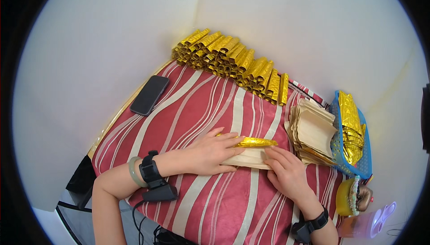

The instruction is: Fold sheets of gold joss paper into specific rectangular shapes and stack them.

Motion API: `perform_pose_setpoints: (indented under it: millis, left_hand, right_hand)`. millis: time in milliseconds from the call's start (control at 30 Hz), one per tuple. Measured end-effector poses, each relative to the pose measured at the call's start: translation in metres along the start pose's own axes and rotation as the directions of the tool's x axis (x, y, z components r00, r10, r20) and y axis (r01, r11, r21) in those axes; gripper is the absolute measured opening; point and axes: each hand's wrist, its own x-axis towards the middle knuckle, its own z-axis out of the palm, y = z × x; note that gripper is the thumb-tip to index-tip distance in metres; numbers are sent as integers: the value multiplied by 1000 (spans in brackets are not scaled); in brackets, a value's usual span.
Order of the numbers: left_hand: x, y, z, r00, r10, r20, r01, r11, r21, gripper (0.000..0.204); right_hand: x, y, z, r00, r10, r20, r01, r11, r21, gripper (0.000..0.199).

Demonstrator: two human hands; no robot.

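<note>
In front of me on the cloth lies a sheet of gold foil paper (248, 159), pale plain side up, with its far edge folded over into a narrow gold strip (255, 142). My left hand (212, 151) rests flat across the sheet's left part, fingers stretched over the gold fold and thumb apart near the lower edge. At the right end, my right hand (286, 171) has its bent fingertips on the paper, closed at its edge. The left end of the sheet is hidden under my left hand.
Folded gold paper tubes (233, 59) are stacked along the back. A black phone (150, 95) lies at left. To the right are a stack of pale sheets (316, 128), a blue basket (362, 169) holding gold foil pieces (350, 126), a yellow container (344, 196) and a purple-handled item (380, 220).
</note>
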Motion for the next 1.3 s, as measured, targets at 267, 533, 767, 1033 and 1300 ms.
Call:
perform_pose_setpoints:
  millis: [267,533,767,1033,1300]
  left_hand:
    - [1,0,-5,999,48,-20,-45,990,132,65]
    - [-6,-2,0,994,40,-105,-29,994,106,64]
    - [3,-19,-15,983,-181,29,175,880,-442,28]
    - [3,-23,-19,947,-280,161,311,658,-685,26]
    - [3,-14,-24,981,-183,57,190,888,-419,35]
  right_hand:
    - [-1,5,4,992,122,30,-122,992,26,25]
    - [1,4,2,973,194,124,-210,968,134,29]
    - [-5,9,8,926,359,119,-378,880,288,15]
    - [-5,10,10,929,354,108,-369,868,333,19]
    - [-4,8,9,924,364,119,-382,890,250,26]
